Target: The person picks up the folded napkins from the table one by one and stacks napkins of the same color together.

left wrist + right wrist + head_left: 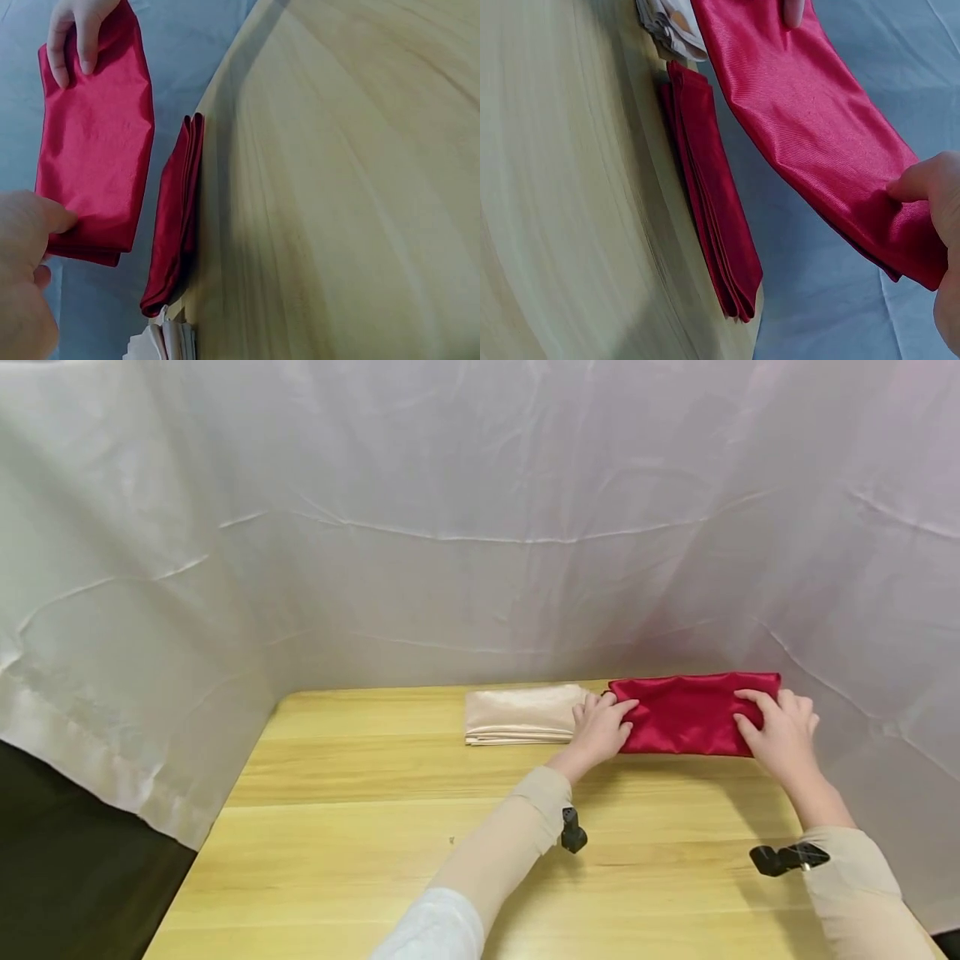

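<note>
A folded red satin cloth (690,714) is held flat above the far right of the wooden table (375,827). My left hand (609,717) pinches its left end and my right hand (756,712) pinches its right end. In the left wrist view this held red cloth (94,142) hovers over a second folded red cloth (176,217) lying at the table's far edge. The right wrist view shows the same: the held red cloth (817,127) above the lying red cloth (712,202). A folded beige cloth (521,714) lies just left of them.
A white sheet (480,527) hangs behind the table and along both its sides, close to the far edge. Black wrist camera mounts (573,831) sit on both beige sleeves. Dark floor (60,860) shows past the table's left side.
</note>
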